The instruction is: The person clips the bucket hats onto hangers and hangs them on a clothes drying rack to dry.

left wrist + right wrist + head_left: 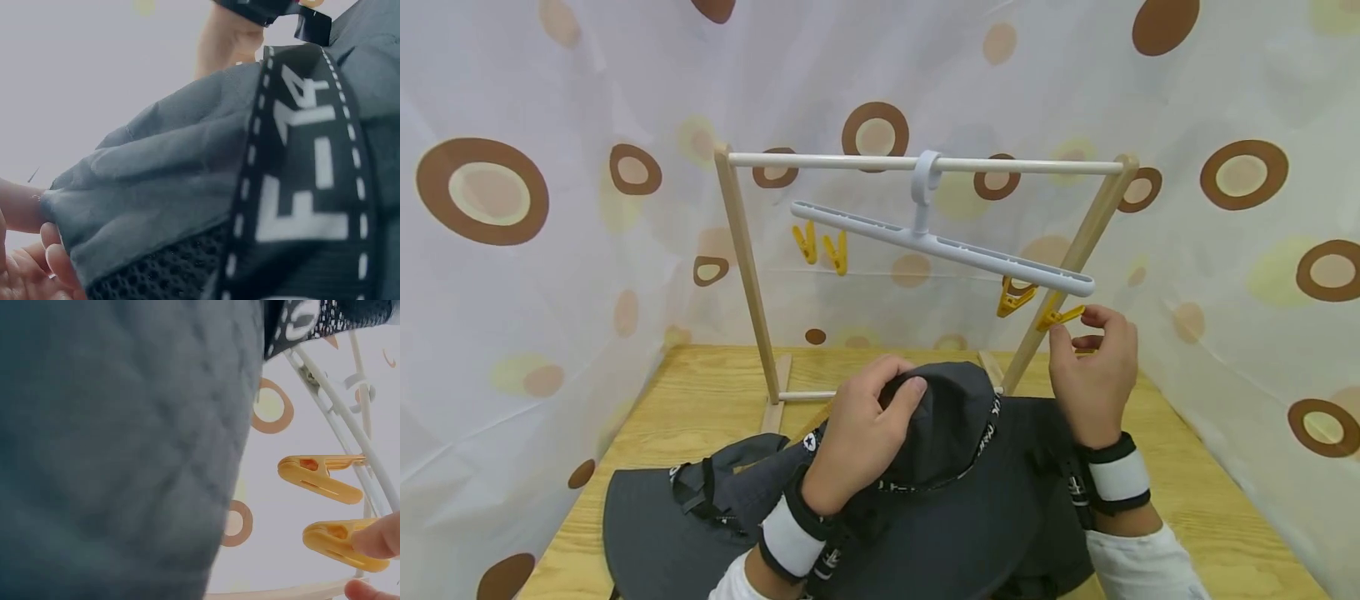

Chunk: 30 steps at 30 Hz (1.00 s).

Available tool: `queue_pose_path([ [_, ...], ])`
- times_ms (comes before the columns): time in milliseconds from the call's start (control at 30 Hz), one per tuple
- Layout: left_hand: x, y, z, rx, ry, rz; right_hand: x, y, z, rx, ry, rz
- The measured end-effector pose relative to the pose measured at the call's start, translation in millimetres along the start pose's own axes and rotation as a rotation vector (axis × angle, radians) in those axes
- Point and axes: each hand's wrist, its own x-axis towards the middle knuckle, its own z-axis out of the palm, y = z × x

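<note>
A dark grey wide-brimmed sun hat [943,525] with a printed ribbon is held by my left hand [865,433], which pinches the top of its crown. In the left wrist view, the fingertips [59,265] grip the cloth beside a mesh panel. My right hand [1097,375] pinches the outermost yellow clip [1060,317] at the right end of a white hanger [917,237]. A second yellow clip [1015,298] hangs just left of it. In the right wrist view, a fingertip [378,540] lies against the lower clip; the hat's cloth covers the left half.
The hanger tilts down to the right from a wooden rack's white top bar [820,162]. Two more yellow clips [806,243] hang under its left end. Another dark grey hat [655,517] lies on the wooden table [625,442] at left. A dotted curtain [587,333] surrounds the table.
</note>
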Motion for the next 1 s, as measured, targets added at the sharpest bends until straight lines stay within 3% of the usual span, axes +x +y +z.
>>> queue_pose_path([
  [333, -2.1, -7.3, 0.2, -0.004, -0.008, -0.025, 2, -4, 11.4, 0.085, 0.103, 0.008],
  [533, -2.6, -8.6, 1.2, -0.004, -0.011, -0.020, 3, -6, 13.7, 0.001, 0.105, -0.150],
  [633, -1.1, -8.3, 1.2, -0.007, -0.019, -0.015, 9, -7, 16.4, -0.025, 0.089, -0.188],
  [1000, 1.3, -11.8, 1.0, -0.021, -0.032, -0.039, 17, -2, 25.8, 0.038, 0.191, -0.163],
])
